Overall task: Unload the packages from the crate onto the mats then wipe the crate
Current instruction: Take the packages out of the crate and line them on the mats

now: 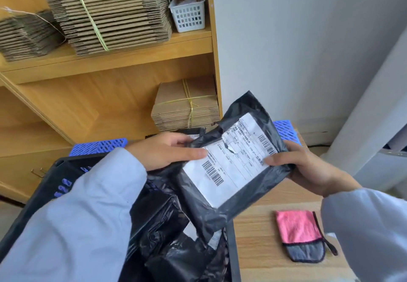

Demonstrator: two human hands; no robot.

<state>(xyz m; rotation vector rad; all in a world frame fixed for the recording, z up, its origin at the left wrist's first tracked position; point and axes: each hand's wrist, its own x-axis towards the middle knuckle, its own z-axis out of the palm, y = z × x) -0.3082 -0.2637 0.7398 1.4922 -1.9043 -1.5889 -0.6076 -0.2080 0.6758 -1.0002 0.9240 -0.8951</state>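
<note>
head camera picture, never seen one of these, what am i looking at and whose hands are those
There is one picture, taken by a wide-angle camera worn on a person's head, looking forward and down, so the hands are the wearer's own. No machine is involved. The left hand and right hand together hold a black plastic mailer package with a white shipping label above a dark plastic crate that holds more black packages. Blue lattice mats lie behind the crate. To the right, a pink and grey cloth lies on the wooden table. Behind stands a wooden shelf with bundles of flat cardboard and a small white basket.
</note>
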